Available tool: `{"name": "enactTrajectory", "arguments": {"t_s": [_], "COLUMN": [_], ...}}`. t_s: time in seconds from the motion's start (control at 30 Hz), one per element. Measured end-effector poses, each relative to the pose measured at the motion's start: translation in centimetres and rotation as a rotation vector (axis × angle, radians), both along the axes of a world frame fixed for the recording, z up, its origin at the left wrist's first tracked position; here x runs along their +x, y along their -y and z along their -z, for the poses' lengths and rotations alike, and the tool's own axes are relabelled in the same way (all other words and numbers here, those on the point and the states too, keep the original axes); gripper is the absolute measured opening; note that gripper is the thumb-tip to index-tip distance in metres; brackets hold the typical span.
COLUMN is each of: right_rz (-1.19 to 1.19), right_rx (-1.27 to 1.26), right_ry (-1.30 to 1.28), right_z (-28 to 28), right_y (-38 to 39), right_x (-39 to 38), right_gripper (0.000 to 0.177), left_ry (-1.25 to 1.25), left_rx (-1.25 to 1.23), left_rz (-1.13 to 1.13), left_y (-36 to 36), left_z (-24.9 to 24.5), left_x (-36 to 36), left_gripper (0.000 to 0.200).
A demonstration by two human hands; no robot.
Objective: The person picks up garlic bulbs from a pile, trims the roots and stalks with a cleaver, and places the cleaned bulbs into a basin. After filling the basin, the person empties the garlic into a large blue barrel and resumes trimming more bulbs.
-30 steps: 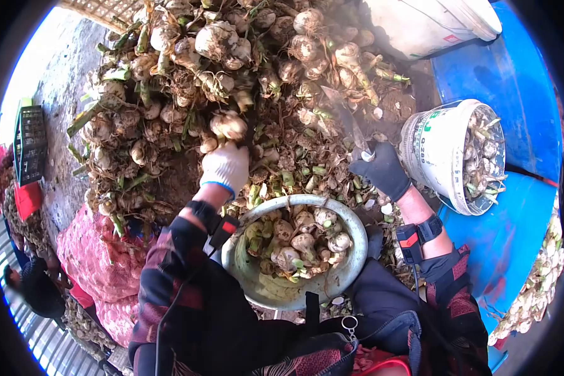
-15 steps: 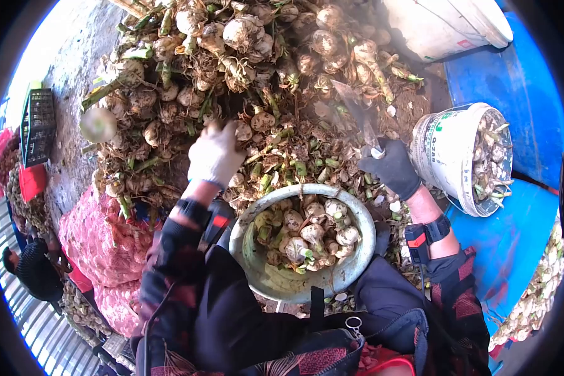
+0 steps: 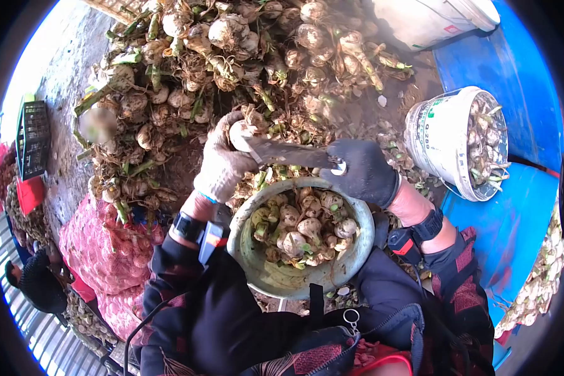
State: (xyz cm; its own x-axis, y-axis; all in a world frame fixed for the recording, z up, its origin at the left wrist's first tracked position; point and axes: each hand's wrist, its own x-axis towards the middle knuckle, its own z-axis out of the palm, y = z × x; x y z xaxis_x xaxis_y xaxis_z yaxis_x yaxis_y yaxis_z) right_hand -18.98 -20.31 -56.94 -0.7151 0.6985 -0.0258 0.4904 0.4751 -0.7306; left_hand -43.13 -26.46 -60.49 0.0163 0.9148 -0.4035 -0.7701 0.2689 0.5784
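Observation:
My left hand (image 3: 222,164), in a white glove, is closed around a garlic bulb (image 3: 240,133) with its roots pointing away from me. A knife (image 3: 289,154) is gripped in my right hand (image 3: 365,170), which wears a dark grey glove. Its blade reaches leftward, and the tip end meets the bulb, touching or just in front of it. Directly below both hands, a worn pale-green basin (image 3: 239,255) rests by my lap with several trimmed garlic bulbs (image 3: 309,229) inside. Beyond the hands lies a large heap of garlic with stalks and roots (image 3: 232,37).
At right stands a white bucket (image 3: 437,136) of stalk pieces or bulbs, beside blue sheeting (image 3: 495,75). A second white bucket (image 3: 420,22) is above it. Pink net bags (image 3: 103,247) lie at left, near a black crate (image 3: 34,139). Another person (image 3: 41,282) is at far left.
My left hand has drawn back from the heap with a garlic bulb in it. My right hand has moved left, and the knife has swung from pointing away to lying across toward the bulb.

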Motion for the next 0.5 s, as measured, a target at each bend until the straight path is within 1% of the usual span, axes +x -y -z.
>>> {"name": "enactTrajectory", "arguments": {"t_s": [0.03,0.1,0.13,0.17,0.23,0.27,0.3,0.37,0.4,0.43,0.5], "right_rz": [-0.062,-0.080,-0.101,-0.123,-0.097,-0.101,-0.106,-0.100,-0.101,-0.103,-0.117], "right_rx": [0.113,0.163,0.160,0.156,0.187,0.170,0.153,0.168,0.155,0.142,0.154], "right_ry": [-0.032,-0.036,-0.036,-0.037,-0.070,-0.069,-0.068,-0.064,-0.025,0.014,-0.019], "right_z": [-0.2,-0.7,-1.1,-1.4,-1.7,-1.7,-1.7,-1.6,-1.6,-1.5,-0.7], "right_y": [0.1,0.3,0.3,0.4,0.6,0.6,0.6,0.7,0.7,0.7,0.6], "right_x": [-0.4,-0.8,-1.0,-1.2,-1.4,-1.3,-1.3,-1.2,-1.1,-1.0,-0.7], "right_gripper": [0.022,0.021,0.019,0.017,0.014,0.014,0.013,0.014,0.016,0.018,0.017], "left_ry": [-0.530,-0.480,-0.544,-0.454,-0.223,-0.470,-0.469,-0.613,-0.490,-0.490,-0.070], "left_rx": [0.114,0.263,0.330,0.349,0.077,0.178,0.179,0.250,0.137,0.139,0.052], "left_rz": [0.259,0.340,0.303,0.319,0.251,0.345,0.350,0.403,0.453,0.453,0.410], "left_y": [0.5,2.0,1.9,2.5,3.3,4.1,4.4,4.7,5.4,5.7,5.8], "left_z": [-1.0,-1.6,-2.0,-1.0,-1.2,-0.3,0.6,1.9,2.0,1.7,1.0], "left_x": [-0.4,-0.5,0.3,0.4,1.2,0.5,0.5,0.5,0.3,0.4,0.5], "left_gripper": [0.058,0.078,0.091,0.087,0.082,0.077,0.077,0.079,0.072,0.072,0.055]}}
